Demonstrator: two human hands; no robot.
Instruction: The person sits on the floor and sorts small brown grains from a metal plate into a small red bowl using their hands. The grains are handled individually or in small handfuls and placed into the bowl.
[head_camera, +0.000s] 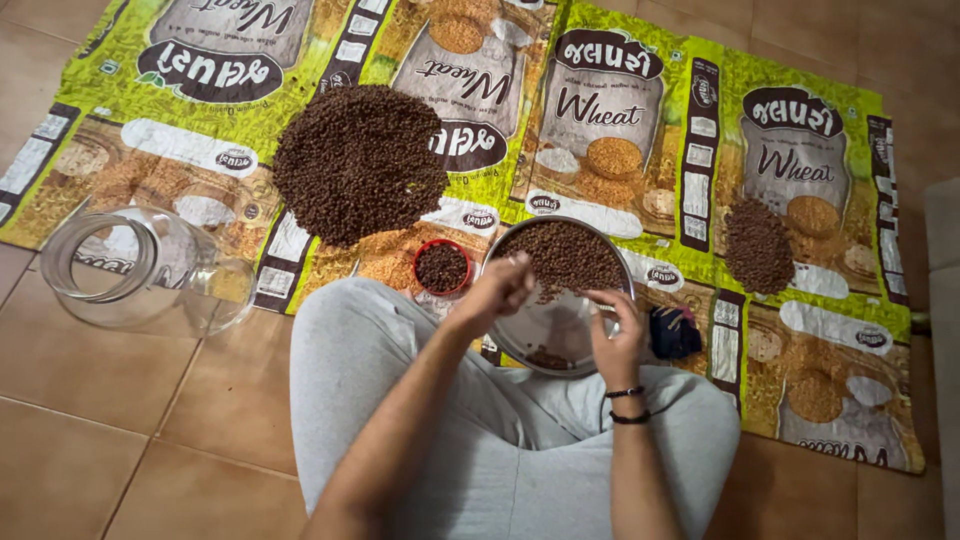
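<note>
across the brown tiled floor (90, 400) we have a green and yellow mat of opened printed grain sacks (640, 170), and we sit cross-legged at its near edge in light grey trousers (520, 440). on the mat, up and to our left, lies a large round heap of small dark brown seeds (358, 162); a smaller heap of the same seeds (757, 245) sits well apart to our right. a clear glass jar (140, 268) lies tipped on its side at the mat's left edge, mouth toward us. just before our knees rests a round steel plate (560, 335), its far half covered with brown seeds (570, 255), its near half mostly bare metal. a small red bowl (441, 267) of seeds stands just beside the plate's left rim, and a dark blue cloth (675, 332) lies by its right rim. our left hand (495, 292) hovers over the plate's left side, fingertips pinched together, though on what we cannot tell; the seeds lie just beyond it. our right hand (615, 335) sits at the right rim, fingers loosely curled over the bare metal, gripping nothing we can see
</note>
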